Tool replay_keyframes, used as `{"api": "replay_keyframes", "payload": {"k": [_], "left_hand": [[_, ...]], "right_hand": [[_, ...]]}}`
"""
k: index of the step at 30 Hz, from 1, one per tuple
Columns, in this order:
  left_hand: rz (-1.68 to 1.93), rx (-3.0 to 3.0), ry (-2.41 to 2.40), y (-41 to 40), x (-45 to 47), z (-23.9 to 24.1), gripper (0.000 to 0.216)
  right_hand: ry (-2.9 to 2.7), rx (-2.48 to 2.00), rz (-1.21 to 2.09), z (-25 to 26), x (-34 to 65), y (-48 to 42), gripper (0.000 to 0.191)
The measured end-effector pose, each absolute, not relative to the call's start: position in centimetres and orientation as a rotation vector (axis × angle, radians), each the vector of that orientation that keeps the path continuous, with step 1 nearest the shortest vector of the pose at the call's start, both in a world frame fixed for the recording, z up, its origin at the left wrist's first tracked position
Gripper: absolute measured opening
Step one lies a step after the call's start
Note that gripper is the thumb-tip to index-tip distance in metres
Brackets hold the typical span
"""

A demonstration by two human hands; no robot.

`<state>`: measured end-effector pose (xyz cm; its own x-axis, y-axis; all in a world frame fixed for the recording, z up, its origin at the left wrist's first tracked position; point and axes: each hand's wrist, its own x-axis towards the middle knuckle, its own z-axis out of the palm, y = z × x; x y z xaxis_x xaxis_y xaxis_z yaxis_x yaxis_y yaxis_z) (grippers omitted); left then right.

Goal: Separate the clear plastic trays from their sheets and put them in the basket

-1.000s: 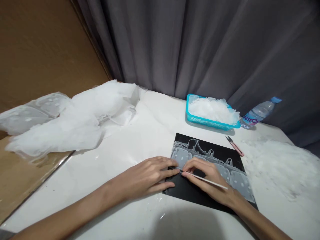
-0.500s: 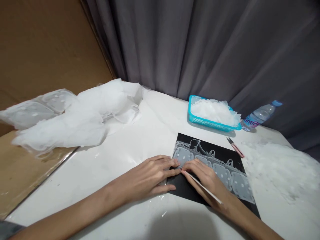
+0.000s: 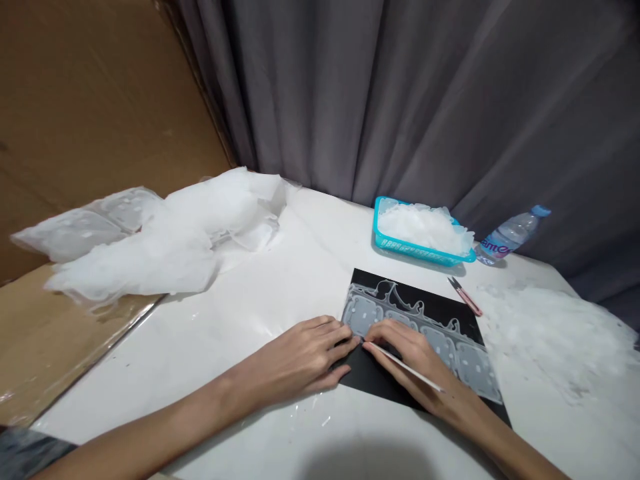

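Note:
A black sheet (image 3: 376, 385) lies on the table, and across it runs a translucent plastic strip (image 3: 479, 367) of several rounded square pieces with stringy scraps along its far edge. My left hand (image 3: 317, 350) rests at the strip's left end, fingers stretched out and spread, the fingertips on its near edge. Pinched in my right hand (image 3: 407, 350) is a thin white stick (image 3: 417, 375). Its tip is down by the strip's near edge, close to my left fingertips. The contact point itself is too small to make out.
Behind the sheet stands a turquoise basket (image 3: 425, 252) full of whitish pieces, beside a water bottle (image 3: 510, 237). Thread snips (image 3: 465, 297) lie at the sheet's right. Translucent scraps (image 3: 560, 340) spread farther right. White plastic bundles (image 3: 150, 247) are piled left, near cardboard (image 3: 85, 120).
My left hand has drawn back slightly to the left, its fingers more bent. My right hand keeps its hold on the stick. The whole view has shifted a little.

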<state>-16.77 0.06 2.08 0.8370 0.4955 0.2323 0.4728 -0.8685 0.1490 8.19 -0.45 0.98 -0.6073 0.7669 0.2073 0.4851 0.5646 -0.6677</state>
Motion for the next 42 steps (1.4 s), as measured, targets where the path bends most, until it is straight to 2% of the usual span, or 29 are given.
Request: {"api": "replay_keyframes", "payload": {"k": [5,8,11,16,19,23,30,38,42], "left_hand": [[0.473,2.893,0.784,0.0,-16.7,1.3,0.037],[0.512,2.863,0.772,0.1,-16.7,1.2,0.038],[0.546,2.872,0.749,0.0,-16.6,1.1,0.041],[0.571,2.884,0.743,0.0,-16.6,1.2,0.044],[0.547,2.867,0.743,0.0,-16.6,1.4,0.041],[0.53,2.845,0.733,0.2,-16.6,1.5,0.038],[0.534,2.816,0.748,0.0,-16.6,1.3,0.039],[0.519,2.815,0.737,0.0,-16.8,1.4,0.038],[0.533,2.834,0.731,0.1,-16.8,1.3,0.039]], "right_hand": [[-2.456,-0.889,0.28,-1.0,7.9,-0.1,0.012],[-2.557,-0.839,0.125,-1.9,8.0,0.1,0.017],[-2.518,-0.844,0.237,-1.2,8.2,0.2,0.018],[-2.376,-0.98,0.763,1.5,8.3,0.0,0.01],[-2.333,-0.998,0.849,2.1,8.3,0.0,0.009],[-2.365,-0.956,0.801,1.5,8.0,0.2,0.011],[-2.441,-0.904,0.465,0.5,7.9,-0.1,0.015],[-2.429,-1.025,0.695,1.9,8.6,-0.3,0.012],[-2.479,-0.967,0.531,0.8,8.0,0.0,0.014]]}}
